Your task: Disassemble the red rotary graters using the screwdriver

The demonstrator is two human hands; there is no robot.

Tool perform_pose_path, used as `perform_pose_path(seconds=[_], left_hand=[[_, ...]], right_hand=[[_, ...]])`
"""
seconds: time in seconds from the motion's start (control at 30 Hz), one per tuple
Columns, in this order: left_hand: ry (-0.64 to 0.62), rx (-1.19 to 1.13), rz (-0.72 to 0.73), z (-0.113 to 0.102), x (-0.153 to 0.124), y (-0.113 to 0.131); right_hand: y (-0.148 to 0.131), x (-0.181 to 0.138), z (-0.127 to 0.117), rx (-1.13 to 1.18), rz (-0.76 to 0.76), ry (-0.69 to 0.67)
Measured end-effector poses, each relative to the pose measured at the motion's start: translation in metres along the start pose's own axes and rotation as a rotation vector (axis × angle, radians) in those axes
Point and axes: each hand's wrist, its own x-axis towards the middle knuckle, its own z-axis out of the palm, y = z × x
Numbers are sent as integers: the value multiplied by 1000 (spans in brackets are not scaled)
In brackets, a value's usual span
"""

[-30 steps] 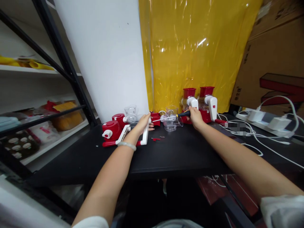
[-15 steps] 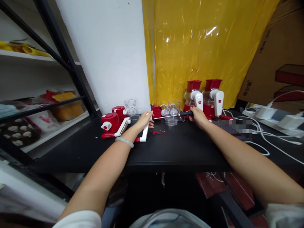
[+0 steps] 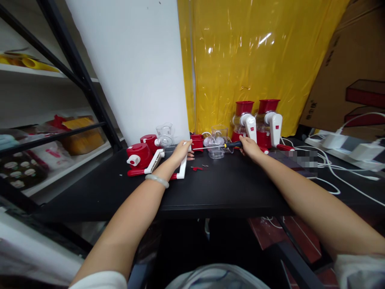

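Screwdriver [image 3: 224, 145] in your right hand [image 3: 249, 146], fingers wrapped around its black handle, lies nearly level over the black worktop [image 3: 222, 188] with its tip toward the small red part [image 3: 197, 142]. Your left hand [image 3: 180, 151] rests curled on the white bracket [image 3: 183, 168], steadying it. Loose screws [image 3: 201, 167] lie just beside it; a slipped tip could likely scatter them or jab your left fingers. Farther back stand two red grinders [image 3: 258, 120] and clear cups [image 3: 218, 140].
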Motion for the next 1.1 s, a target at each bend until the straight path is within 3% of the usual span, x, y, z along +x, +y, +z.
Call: perform_pose_path(seconds=[0.4,1.1], left_hand=[[4,-3,15,0,-1,2],[0,7,1,2,-7,5]], right_hand=[[-1,0,3,293,93,-17],[-17,-9,4,502,115,-24]])
